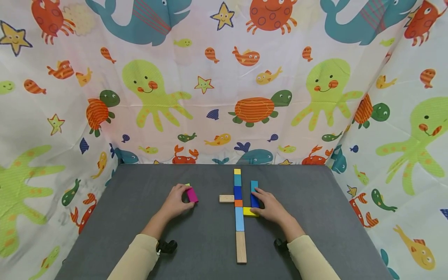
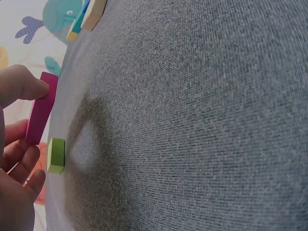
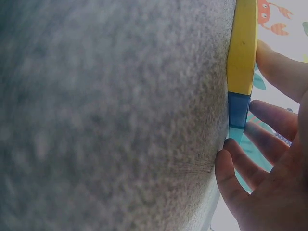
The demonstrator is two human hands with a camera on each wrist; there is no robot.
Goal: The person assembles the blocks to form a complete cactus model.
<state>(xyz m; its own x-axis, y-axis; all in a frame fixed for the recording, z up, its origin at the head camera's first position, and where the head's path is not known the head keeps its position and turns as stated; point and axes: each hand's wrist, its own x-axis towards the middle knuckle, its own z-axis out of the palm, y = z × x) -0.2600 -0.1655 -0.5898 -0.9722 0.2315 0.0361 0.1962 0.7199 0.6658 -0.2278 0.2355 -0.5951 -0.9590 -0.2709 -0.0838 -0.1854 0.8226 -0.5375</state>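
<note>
My left hand (image 1: 177,201) pinches a magenta block (image 1: 191,195) between thumb and fingers, raised over its shadow in the left wrist view. A small lime-green block (image 2: 56,156) sits on the table behind it. My right hand (image 1: 271,206) rests its thumb at a flat yellow block (image 1: 247,212), with its fingertips along the dark blue block (image 1: 253,202) and teal block (image 1: 254,185) beyond. That yellow block juts right from a long column of blocks, at the light blue block (image 1: 239,219). Above the light blue one lies an orange block (image 1: 238,203).
The grey table (image 1: 210,241) meets a sea-animal printed curtain (image 1: 196,97) at its back and sides. A pale wooden block (image 1: 226,199) juts left from the column. A longer wooden block (image 1: 241,247) forms the near end; a small yellow block (image 1: 237,171) tops the far end.
</note>
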